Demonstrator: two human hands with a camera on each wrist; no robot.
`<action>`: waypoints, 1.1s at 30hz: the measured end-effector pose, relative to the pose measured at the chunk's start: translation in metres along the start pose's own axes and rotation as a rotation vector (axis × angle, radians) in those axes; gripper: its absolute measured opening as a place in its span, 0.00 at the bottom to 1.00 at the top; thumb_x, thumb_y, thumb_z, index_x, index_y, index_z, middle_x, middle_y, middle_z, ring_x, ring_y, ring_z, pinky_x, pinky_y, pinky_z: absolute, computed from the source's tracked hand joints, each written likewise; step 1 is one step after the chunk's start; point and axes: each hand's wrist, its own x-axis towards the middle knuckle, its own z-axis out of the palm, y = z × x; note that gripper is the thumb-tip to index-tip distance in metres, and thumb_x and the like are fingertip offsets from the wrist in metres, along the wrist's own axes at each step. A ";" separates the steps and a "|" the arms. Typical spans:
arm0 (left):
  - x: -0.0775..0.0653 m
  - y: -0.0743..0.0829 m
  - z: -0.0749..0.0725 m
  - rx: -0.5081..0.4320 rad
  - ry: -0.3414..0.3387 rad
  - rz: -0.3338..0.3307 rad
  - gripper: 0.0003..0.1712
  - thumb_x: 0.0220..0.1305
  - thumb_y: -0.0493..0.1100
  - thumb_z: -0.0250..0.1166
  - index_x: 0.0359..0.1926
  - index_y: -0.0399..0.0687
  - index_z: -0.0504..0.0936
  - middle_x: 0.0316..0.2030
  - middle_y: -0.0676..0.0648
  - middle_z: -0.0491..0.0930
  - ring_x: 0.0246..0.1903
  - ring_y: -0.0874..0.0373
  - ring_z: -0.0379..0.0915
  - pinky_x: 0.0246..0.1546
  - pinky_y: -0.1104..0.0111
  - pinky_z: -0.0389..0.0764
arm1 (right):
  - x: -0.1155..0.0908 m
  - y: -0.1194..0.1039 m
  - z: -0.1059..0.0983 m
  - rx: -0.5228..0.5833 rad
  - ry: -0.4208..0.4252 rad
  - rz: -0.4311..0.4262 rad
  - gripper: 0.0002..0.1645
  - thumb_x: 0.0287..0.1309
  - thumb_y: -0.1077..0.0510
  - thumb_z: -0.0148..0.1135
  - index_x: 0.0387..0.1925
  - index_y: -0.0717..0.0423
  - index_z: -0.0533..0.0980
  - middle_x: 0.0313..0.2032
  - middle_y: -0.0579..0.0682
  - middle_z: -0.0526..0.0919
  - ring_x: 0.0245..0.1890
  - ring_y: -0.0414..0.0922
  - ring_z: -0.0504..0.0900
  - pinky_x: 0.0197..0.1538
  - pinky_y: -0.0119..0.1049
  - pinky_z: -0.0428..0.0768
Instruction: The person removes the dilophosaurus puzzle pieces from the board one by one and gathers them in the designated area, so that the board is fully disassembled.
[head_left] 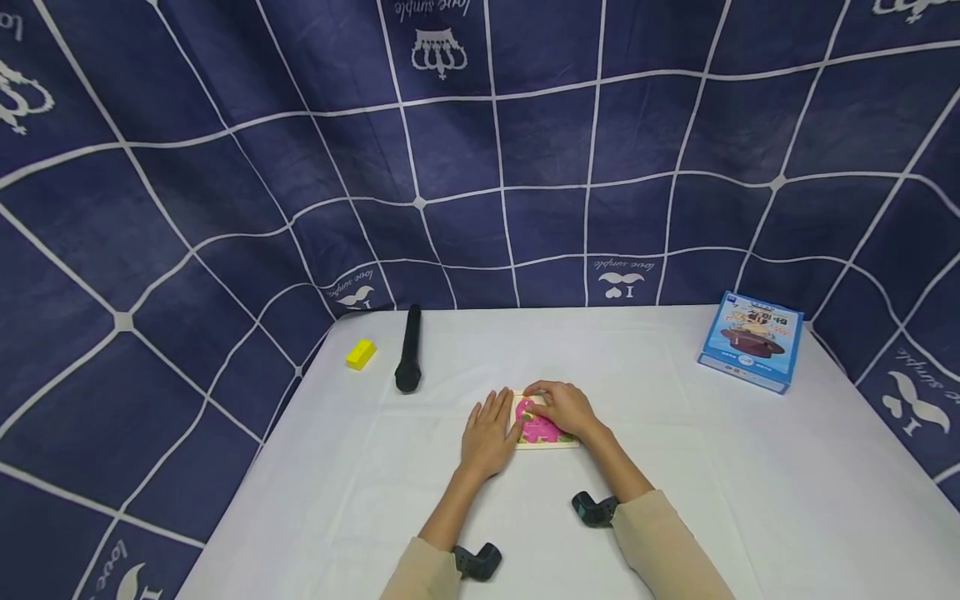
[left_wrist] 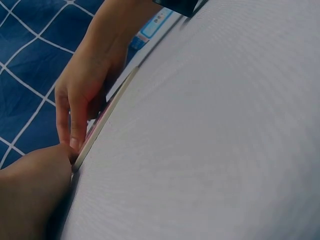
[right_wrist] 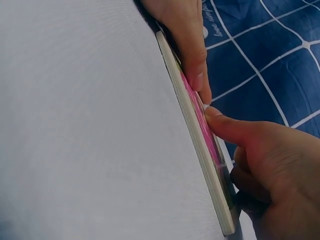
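A small flat wooden puzzle board (head_left: 542,432) with a pink picture and a pale rim lies on the white table. Along its left side rests my left hand (head_left: 487,437), fingers straight, its thumb reaching over the picture. From the upper right my right hand (head_left: 566,408) bends over the board, its index finger by the upper left corner and thumb on the pink part. The right wrist view has the pale board edge (right_wrist: 197,145) side-on, with the right thumb (right_wrist: 225,124) on the surface and the other fingers curled. Those curled fingertips are partly hidden.
A black microphone (head_left: 409,350) and a yellow block (head_left: 361,354) lie at the back left of the table. At the back right sits a blue box (head_left: 752,342). Dark blue curtain (head_left: 540,217) with white lines hangs behind and beside the table (head_left: 360,500).
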 end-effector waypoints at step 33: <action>-0.001 -0.001 -0.001 -0.009 0.012 0.017 0.34 0.70 0.58 0.41 0.69 0.45 0.56 0.69 0.48 0.54 0.68 0.52 0.44 0.67 0.56 0.45 | -0.001 -0.003 0.004 0.055 0.047 0.000 0.13 0.49 0.54 0.69 0.38 0.51 0.81 0.24 0.39 0.74 0.23 0.38 0.69 0.28 0.34 0.69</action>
